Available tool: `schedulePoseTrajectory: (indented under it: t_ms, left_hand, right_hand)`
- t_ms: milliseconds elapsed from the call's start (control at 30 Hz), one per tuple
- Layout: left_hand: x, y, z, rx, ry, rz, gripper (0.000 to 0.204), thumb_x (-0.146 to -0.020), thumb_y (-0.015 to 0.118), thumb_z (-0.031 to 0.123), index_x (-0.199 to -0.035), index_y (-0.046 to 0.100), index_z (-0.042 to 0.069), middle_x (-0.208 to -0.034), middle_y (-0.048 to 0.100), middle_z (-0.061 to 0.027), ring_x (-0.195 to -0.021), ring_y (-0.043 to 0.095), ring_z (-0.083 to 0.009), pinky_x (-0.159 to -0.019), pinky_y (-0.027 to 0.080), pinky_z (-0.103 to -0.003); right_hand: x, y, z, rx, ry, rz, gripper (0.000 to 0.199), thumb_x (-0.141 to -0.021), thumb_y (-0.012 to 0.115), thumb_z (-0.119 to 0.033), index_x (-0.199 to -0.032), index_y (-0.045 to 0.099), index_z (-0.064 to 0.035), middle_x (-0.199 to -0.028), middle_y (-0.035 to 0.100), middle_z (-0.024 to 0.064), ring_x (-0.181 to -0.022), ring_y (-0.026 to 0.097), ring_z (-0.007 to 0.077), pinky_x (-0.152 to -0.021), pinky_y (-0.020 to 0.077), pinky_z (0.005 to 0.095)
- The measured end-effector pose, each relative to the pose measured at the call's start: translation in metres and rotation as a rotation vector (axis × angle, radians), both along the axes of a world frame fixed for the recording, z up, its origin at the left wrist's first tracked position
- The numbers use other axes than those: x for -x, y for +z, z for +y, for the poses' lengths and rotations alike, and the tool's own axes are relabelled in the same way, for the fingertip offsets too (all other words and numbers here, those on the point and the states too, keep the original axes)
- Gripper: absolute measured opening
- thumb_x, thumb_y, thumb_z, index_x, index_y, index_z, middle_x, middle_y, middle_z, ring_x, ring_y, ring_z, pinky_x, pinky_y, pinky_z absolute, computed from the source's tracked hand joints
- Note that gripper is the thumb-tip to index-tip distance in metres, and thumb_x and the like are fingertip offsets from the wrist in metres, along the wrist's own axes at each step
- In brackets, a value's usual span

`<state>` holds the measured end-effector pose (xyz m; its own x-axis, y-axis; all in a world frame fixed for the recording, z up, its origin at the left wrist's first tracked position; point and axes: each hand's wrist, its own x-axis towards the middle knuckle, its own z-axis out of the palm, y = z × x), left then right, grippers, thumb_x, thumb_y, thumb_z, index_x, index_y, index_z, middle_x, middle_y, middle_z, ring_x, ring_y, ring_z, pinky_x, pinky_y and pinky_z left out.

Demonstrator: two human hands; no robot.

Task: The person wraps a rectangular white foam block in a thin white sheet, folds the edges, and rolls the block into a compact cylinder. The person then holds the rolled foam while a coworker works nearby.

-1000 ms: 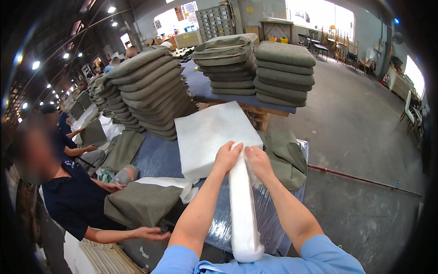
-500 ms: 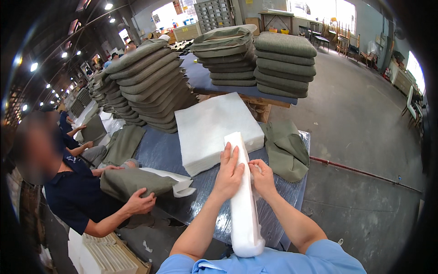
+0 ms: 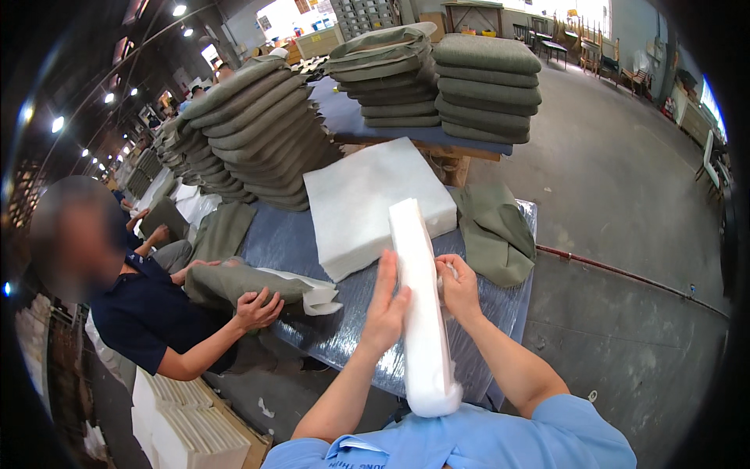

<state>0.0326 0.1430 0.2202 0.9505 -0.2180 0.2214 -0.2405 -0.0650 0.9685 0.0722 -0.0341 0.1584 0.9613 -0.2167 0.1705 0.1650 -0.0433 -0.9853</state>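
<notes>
A white foam pad wrapped in fluffy wadding (image 3: 423, 313) stands on its narrow edge in front of me, its near end close to my shirt. Along its left side my left hand (image 3: 383, 313) lies with straight fingers, the thumb by the pad's upper edge. My right hand (image 3: 459, 289) is closed at the right side, pinching the wadding's edge between thumb and fingers. Just beyond the pad lies a thick stack of white wadding sheets (image 3: 367, 195). A loose olive-green fabric cover (image 3: 496, 238) lies to the right of that stack.
Plastic film covers the blue table (image 3: 351, 340). Tall piles of green cushions (image 3: 258, 133) stand at the back left, with more cushions (image 3: 488, 86) behind. On my left a co-worker (image 3: 172, 313) handles a green cover (image 3: 250, 285) with white padding. White foam slabs (image 3: 183, 422) stand lower left.
My left hand has slid off the pad's top to its left side. My right hand still pinches the edge. The co-worker's green cover is now folded narrower.
</notes>
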Motion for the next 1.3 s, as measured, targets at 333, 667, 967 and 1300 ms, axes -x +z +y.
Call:
schedulePoseTrajectory:
  t_ms: [333, 667, 967, 1300]
  left_hand:
    - [0.016, 0.002, 0.002, -0.157, 0.012, -0.041, 0.071, -0.105, 0.045, 0.015, -0.17, 0.018, 0.006, -0.178, 0.002, -0.0197, -0.164, 0.003, -0.0332, -0.13, 0.012, -0.042]
    - [0.096, -0.117, -0.004, 0.817, 0.022, 0.56, 0.063, -0.115, 0.039, 0.042, -0.166, 0.024, 0.008, -0.16, 0.044, -0.0148, -0.144, 0.048, -0.0271, -0.12, 0.042, -0.042]
    - [0.108, -0.172, -0.032, -0.382, 0.003, 0.237, 0.054, -0.108, 0.057, 0.031, -0.153, 0.045, 0.005, -0.147, 0.058, -0.0136, -0.13, 0.059, -0.0255, -0.108, 0.05, -0.039]
    - [0.057, 0.013, -0.025, 0.435, 0.01, 0.723, 0.045, -0.107, 0.059, 0.029, -0.145, 0.057, 0.003, -0.124, 0.07, -0.0136, -0.098, 0.074, -0.021, -0.079, 0.062, -0.035]
  right_hand:
    - [0.045, -0.019, 0.024, 0.2, -0.128, -0.164, 0.028, -0.107, 0.063, -0.027, -0.119, 0.065, -0.0014, -0.099, 0.068, 0.0101, -0.093, 0.061, 0.0169, -0.087, 0.0503, 0.0319]
    - [0.078, -0.052, -0.016, 0.086, -0.044, 0.005, 0.015, -0.103, 0.067, -0.016, -0.111, 0.068, -0.0034, -0.089, 0.07, 0.0081, -0.084, 0.063, 0.0133, -0.078, 0.052, 0.031]
    - [0.109, -0.074, -0.001, -0.074, -0.086, 0.058, 0.021, -0.106, 0.061, -0.015, -0.123, 0.067, -0.0042, -0.098, 0.074, 0.0099, -0.088, 0.065, 0.0122, -0.08, 0.0535, 0.0308]
    - [0.077, -0.017, 0.022, -0.23, -0.143, -0.052, 0.022, -0.104, 0.056, -0.008, -0.124, 0.063, -0.0065, -0.088, 0.068, 0.0067, -0.075, 0.064, 0.0159, -0.071, 0.0526, 0.0326]
